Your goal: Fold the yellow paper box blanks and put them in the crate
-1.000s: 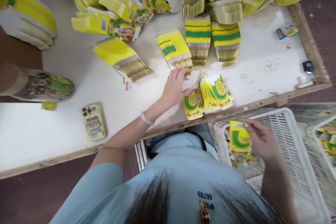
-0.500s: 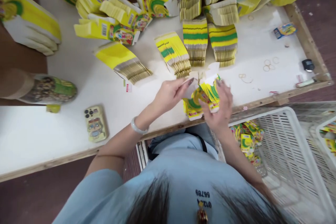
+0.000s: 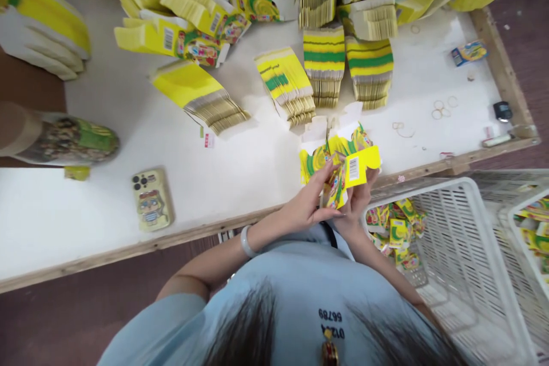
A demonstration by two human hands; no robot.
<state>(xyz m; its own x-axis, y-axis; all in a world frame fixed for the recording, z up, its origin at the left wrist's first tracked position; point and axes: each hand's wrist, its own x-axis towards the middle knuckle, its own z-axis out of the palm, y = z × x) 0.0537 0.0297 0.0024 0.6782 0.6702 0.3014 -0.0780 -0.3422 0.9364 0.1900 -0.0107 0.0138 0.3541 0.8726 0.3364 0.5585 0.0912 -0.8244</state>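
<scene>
Over the near edge of the white table [image 3: 128, 126], I have both hands meeting on one small yellow carton blank [image 3: 349, 174], barcode side up. My left hand [image 3: 311, 206] pinches its lower flap between thumb and fingertips; my right hand [image 3: 358, 200] cups it from beneath, fingers curled around the far side. The blank is held in the air, just above the short fanned pile of flat blanks [image 3: 332, 146] lying at the table edge.

What I'd watch for: the thin card looks easy to crease off its score lines if my pinch twists, and a flap could tear. I'm also right above the pile, so a stray elbow or the carton's corner might knock those blanks over the edge toward the floor.

Counting what I can: one white plastic crate [image 3: 463, 229] to my right with a heap of finished cartons [image 3: 397, 231] inside, too jumbled to count; a second crate's corner at the far right. One phone [image 3: 151, 200] in a cartoon case, one bracelet [image 3: 246, 242] on my left wrist, roughly six rubber bands [image 3: 441, 107] scattered, and about a dozen banded stacks [image 3: 323, 63] of flat blanks across the back.
</scene>
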